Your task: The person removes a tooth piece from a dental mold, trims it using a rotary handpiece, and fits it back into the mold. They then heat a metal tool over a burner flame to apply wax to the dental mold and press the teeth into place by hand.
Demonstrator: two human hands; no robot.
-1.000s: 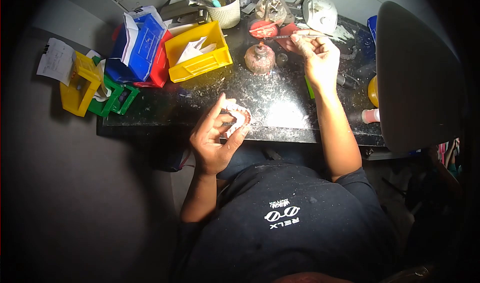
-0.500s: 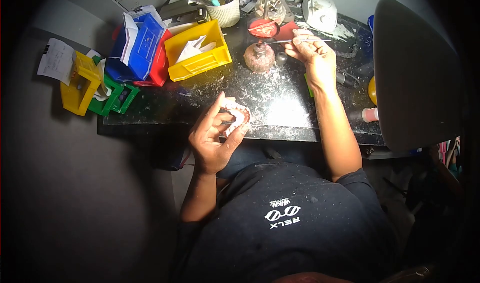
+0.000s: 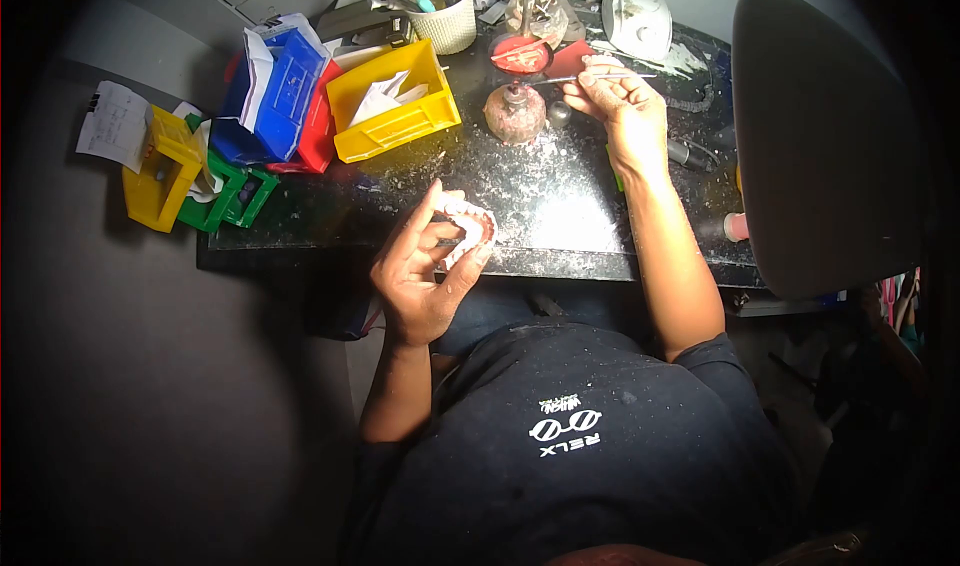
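My left hand (image 3: 415, 276) grips a white dental model (image 3: 470, 234) with a reddish inner rim, held above the front edge of the dark bench. A thin metal tool (image 3: 600, 78) is pinched in my right hand (image 3: 625, 106), its tip pointing left over the top of a round burner (image 3: 515, 115). Just behind the burner is a dish of red wax (image 3: 521, 54) with strips in it. A flat red sheet (image 3: 569, 60) lies between the dish and my right fingers. Close to the burner's right side sits a small round cap (image 3: 560, 113).
Yellow (image 3: 395, 101), blue (image 3: 270, 96), red and green bins stand at the left. A woven cup of tools (image 3: 445, 26) and a white device (image 3: 638, 21) are at the back. A large dark lamp head or shade (image 3: 830, 146) blocks the right side.
The tool in my right hand moved from beside the red dish down to the burner top. The flame seen there earlier is no longer clearly visible. My left hand keeps its grip on the model.
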